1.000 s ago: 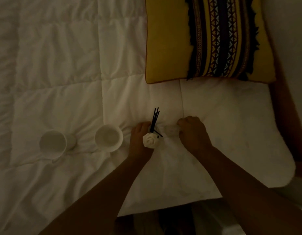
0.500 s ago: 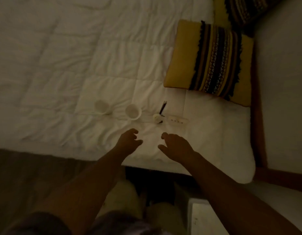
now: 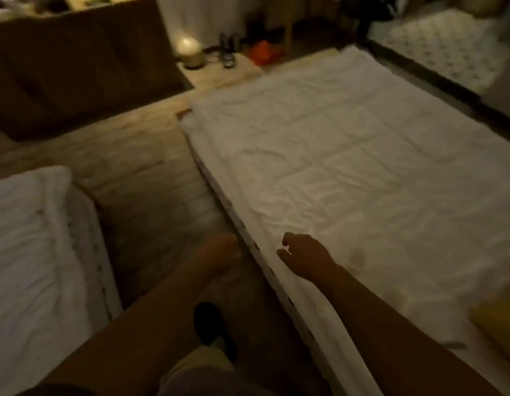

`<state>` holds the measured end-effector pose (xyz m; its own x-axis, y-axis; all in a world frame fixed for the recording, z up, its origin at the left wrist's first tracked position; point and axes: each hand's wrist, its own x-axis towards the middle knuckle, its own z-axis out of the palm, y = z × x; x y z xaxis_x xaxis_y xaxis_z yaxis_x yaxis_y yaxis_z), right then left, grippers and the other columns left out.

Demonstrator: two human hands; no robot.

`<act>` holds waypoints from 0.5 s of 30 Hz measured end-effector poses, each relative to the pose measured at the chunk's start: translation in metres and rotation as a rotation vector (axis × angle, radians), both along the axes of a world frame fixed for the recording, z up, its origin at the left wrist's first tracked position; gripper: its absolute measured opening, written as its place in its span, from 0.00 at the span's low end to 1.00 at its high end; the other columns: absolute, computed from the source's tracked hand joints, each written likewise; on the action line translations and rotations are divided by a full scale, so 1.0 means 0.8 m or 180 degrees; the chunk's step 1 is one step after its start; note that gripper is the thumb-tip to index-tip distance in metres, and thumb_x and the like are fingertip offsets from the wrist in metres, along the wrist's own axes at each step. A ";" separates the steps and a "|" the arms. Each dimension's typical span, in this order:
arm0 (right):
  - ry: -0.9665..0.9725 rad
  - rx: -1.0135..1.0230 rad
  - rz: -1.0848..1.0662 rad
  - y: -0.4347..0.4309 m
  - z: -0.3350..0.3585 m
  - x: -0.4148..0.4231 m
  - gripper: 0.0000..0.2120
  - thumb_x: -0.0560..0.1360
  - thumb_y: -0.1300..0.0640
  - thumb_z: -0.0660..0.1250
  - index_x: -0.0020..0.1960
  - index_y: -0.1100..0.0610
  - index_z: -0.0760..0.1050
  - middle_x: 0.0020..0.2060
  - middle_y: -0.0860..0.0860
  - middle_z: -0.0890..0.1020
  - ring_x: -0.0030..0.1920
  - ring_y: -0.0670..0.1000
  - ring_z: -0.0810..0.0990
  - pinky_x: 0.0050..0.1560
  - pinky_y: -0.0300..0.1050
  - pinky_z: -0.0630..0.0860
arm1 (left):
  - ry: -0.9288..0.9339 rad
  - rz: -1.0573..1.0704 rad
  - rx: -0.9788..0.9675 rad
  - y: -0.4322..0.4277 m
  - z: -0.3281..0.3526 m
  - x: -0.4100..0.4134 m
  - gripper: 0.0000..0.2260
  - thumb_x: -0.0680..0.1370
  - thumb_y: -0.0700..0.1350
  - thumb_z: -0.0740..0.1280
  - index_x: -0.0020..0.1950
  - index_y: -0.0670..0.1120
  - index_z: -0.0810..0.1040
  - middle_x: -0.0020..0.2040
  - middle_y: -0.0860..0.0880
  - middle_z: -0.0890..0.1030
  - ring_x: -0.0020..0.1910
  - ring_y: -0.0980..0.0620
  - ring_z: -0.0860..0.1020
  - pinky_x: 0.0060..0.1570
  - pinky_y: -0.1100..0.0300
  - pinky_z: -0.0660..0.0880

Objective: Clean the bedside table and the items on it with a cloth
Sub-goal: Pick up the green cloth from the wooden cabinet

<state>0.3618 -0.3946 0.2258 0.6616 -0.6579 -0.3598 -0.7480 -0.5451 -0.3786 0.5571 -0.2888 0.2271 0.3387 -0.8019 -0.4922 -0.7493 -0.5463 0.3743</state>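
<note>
**Two empty hands between two beds**

Two beds fill most of the dim, blurred view. The bigger bed [image 3: 348, 172], under a white quilted cover, stretches ahead and to the right of the right hand [image 3: 305, 257]. That hand hovers over the bed's near edge, fingers loosely curled, grasping nothing. A second bed [image 3: 33, 252] with white bedding lies well to the left of the left hand [image 3: 219, 252]. Between the beds runs a strip of wooden floor [image 3: 139, 172], and the left hand hangs above it just beside the big bed's edge; it is blurred, and appears relaxed and empty.

Far ahead of both hands, past the foot of the big bed, stands a low pale surface [image 3: 216, 74]. On it sit a small glowing lamp [image 3: 189, 51] and a dark object too blurred to name. No cloth can be made out in either hand. At the far right, behind the right forearm, a yellow cushion corner [image 3: 496, 324] rests on the bedding. Below the left forearm, a dark shoe [image 3: 212, 324] shows on the floor.
</note>
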 end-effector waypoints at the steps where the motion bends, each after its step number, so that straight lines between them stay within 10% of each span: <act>1: -0.0002 -0.0064 0.0158 -0.004 0.009 0.054 0.15 0.78 0.45 0.59 0.59 0.55 0.71 0.54 0.54 0.79 0.53 0.55 0.77 0.50 0.48 0.74 | -0.0040 0.0215 -0.0061 0.013 0.009 0.046 0.15 0.77 0.47 0.66 0.62 0.45 0.76 0.60 0.44 0.79 0.57 0.46 0.77 0.56 0.53 0.74; 15: -0.0530 -0.0284 0.0954 -0.002 0.104 0.575 0.16 0.78 0.51 0.62 0.62 0.56 0.70 0.57 0.55 0.78 0.55 0.55 0.77 0.56 0.49 0.75 | -0.0480 0.1207 -0.0875 0.079 0.096 0.484 0.19 0.77 0.49 0.64 0.67 0.45 0.72 0.60 0.44 0.77 0.57 0.46 0.76 0.56 0.51 0.76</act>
<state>0.8218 -0.3959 0.3090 0.8748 -0.4495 -0.1807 -0.4817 -0.7676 -0.4228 0.9446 -0.2254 0.3041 0.6832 -0.7016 -0.2025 -0.5737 -0.6873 0.4455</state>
